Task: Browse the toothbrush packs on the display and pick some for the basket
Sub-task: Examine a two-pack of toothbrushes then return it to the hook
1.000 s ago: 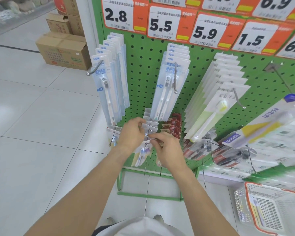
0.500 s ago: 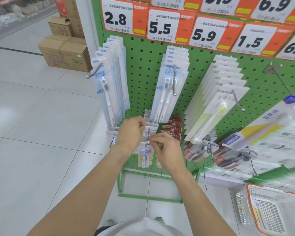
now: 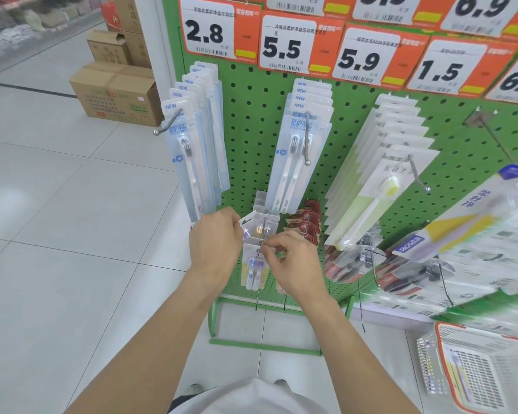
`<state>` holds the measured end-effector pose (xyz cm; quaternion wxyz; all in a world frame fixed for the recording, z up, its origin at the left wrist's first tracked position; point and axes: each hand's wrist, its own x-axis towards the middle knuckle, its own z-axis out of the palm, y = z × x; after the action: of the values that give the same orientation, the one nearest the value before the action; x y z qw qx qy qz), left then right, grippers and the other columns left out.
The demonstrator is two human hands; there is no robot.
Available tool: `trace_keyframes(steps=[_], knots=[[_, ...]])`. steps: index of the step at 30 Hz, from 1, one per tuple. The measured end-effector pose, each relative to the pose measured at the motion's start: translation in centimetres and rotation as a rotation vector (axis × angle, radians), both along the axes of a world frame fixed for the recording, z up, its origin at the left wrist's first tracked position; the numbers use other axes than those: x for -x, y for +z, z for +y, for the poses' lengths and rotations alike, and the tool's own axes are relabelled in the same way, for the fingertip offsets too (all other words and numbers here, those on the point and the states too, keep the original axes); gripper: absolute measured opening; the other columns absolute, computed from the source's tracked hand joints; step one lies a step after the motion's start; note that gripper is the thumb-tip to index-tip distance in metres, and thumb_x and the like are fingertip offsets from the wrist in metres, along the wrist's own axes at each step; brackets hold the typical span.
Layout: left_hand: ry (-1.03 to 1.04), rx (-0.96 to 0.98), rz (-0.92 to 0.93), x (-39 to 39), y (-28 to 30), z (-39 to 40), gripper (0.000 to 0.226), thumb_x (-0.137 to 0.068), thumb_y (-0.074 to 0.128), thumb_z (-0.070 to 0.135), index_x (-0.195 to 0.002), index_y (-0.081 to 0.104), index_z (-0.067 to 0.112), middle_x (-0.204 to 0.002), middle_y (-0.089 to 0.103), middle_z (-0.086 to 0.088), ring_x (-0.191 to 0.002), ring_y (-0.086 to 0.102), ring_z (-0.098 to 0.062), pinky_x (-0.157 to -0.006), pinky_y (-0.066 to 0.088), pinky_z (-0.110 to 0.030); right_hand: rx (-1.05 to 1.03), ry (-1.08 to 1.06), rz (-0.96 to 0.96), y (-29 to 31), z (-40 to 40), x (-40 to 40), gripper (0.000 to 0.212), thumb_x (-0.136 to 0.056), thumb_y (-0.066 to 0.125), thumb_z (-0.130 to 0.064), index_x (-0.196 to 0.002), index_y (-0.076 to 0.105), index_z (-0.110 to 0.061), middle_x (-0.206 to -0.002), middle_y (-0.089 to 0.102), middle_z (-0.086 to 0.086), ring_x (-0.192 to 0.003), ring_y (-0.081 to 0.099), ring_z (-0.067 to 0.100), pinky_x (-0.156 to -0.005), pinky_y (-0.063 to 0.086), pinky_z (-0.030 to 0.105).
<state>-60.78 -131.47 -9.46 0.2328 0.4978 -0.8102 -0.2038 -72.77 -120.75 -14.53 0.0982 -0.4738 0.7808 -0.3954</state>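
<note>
Clear-plastic toothbrush pack, low on the green pegboard, is pinched by both hands' grip, left hand and right hand; it should be slid straight along the hook, untwisted.

1. You face a green pegboard, a painted panel with a matt finish and rows of round holes.
2. Its hooks are bare metal wire with a dull shine.
3. The toothbrush packs before you are clear glossy plastic blisters over white printed card.
4. The small pack at your fingers has the same clear, smooth plastic front.
5. The price tags overhead are smooth printed paper or card, orange and white.
6. The floor is glossy pale tile that reflects the lights.
7. The boxes are matt brown cardboard.
8. The basket looks like white plastic mesh with an orange rim, though blurred.
</note>
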Motion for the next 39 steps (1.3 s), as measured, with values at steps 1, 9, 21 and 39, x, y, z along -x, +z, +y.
trace_keyframes(steps=[1,9,21,39], knots=[[0.02,0.008,0.019,-0.2,0.1,0.1,0.014,-0.091,0.059,0.011,-0.091,0.072,0.017,-0.082,0.074,-0.002,-0.074,0.067,-0.03,-0.066,0.053,-0.037,-0.006,-0.01,0.002,0.0,-0.1,0.0,0.005,-0.091,0.073,-0.024,-0.09,0.078,-0.023,-0.093,0.067,-0.012,-0.08,0.064,0.006,-0.073,0.058,0.036],[0.113,0.068,0.234,-2.6,0.9,2.2,0.008,-0.088,0.067,0.018,-0.088,0.073,0.023,-0.076,0.071,0.005,-0.075,0.066,-0.022,-0.068,0.053,-0.04,-0.019,-0.039,0.009,0.1,-0.4,-0.2,0.006,-0.091,0.071,-0.023,-0.089,0.076,-0.023,-0.092,0.065,-0.011,-0.077,0.058,0.0,-0.071,0.055,0.03],[0.178,-0.163,0.78,-5.1,3.7,5.3,0.015,-0.098,0.063,0.015,-0.093,0.065,0.029,-0.089,0.071,0.012,-0.082,0.07,-0.009,-0.06,0.05,-0.02,-0.001,-0.008,-0.006,0.0,-0.2,-0.4,0.012,-0.089,0.072,-0.02,-0.101,0.075,-0.021,-0.103,0.062,-0.01,-0.082,0.058,0.004,-0.078,0.055,0.032],[0.125,-0.557,0.869,-5.2,2.2,5.9,0.015,-0.094,0.069,0.012,-0.108,0.069,0.017,-0.09,0.077,-0.001,-0.075,0.073,-0.013,-0.074,0.06,-0.028,0.3,0.132,-0.887,3.7,3.8,-4.2,0.025,-0.085,0.07,-0.017,-0.104,0.07,-0.001,-0.091,0.079,0.008,-0.081,0.074,0.015,-0.074,0.056,0.022]])
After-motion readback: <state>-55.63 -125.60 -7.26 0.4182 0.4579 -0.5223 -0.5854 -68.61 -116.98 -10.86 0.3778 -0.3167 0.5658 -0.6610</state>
